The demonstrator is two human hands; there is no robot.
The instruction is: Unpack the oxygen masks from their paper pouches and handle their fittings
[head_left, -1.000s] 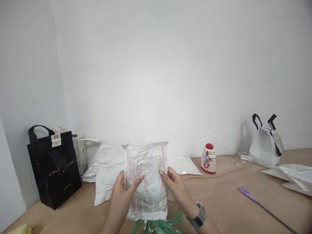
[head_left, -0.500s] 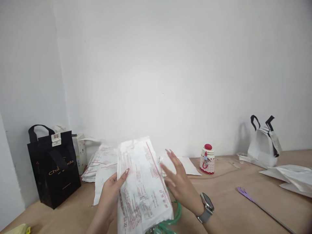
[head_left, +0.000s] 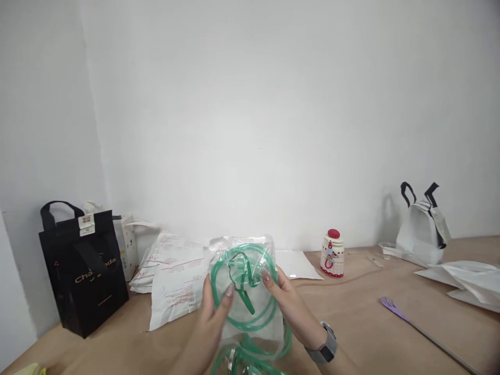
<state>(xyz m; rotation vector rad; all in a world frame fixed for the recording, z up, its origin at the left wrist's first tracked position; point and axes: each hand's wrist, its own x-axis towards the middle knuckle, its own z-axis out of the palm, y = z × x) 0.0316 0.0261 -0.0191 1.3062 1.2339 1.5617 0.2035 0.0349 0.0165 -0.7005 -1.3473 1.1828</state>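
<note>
Pouch [head_left: 260,306] flipped over, green tubing [head_left: 250,327] now showing; left hand [head_left: 213,314], right hand [head_left: 285,298] grasping sides. Checking step, apparently; next move wants steady grip.

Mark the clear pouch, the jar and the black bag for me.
Clear pouch [head_left: 257,298]: head view, on its see-through front, inside the green coil.
Jar [head_left: 333,256]: head view, on the middle of its body.
Black bag [head_left: 88,276]: head view, on its printed front.
</note>
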